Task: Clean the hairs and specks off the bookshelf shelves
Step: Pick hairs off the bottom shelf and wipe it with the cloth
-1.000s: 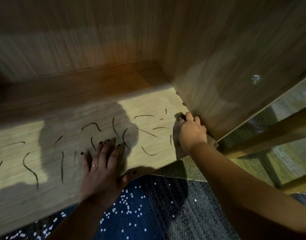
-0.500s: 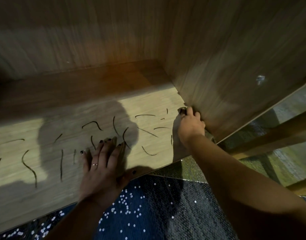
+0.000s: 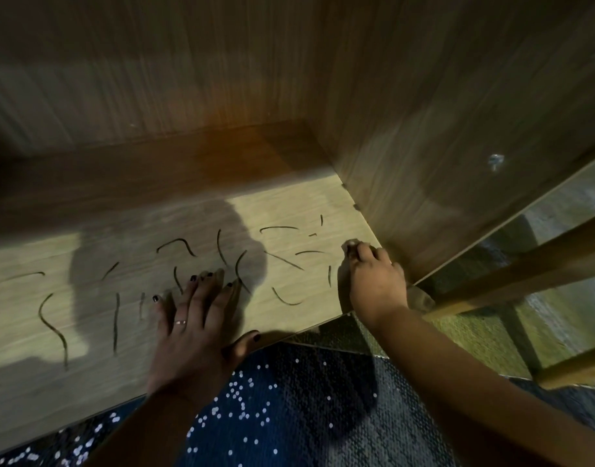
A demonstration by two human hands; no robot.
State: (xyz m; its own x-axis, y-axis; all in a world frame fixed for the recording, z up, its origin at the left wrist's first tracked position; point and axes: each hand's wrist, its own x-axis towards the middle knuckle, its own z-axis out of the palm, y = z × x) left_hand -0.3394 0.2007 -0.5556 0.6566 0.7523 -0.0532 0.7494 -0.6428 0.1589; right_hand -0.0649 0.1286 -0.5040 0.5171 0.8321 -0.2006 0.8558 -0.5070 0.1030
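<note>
downward, head view: the left hand (image 3: 195,318) is lying flat on the shelf (image 3: 289,203), fingers straight, among dark hairs (image 3: 284,261) scattered across the board. the right hand (image 3: 377,281) is curling around a brown cloth (image 3: 421,298), pressing it into the shelf's front right corner beside the side panel (image 3: 424,163).

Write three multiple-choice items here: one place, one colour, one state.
1. The right hand is: A) at the light wooden shelf's right front corner, beside the brown side panel; B) at the back wall; C) on the carpet.
2. The left hand's nail polish is: A) red; B) dark; C) white.
3. The left hand is: A) fisted; B) pinching a hair; C) flat, fingers straight on the shelf.
1A, it sits by the panel's front edge; 2B, nails look near black; 3C, palm and fingers lie on the wood.
</note>
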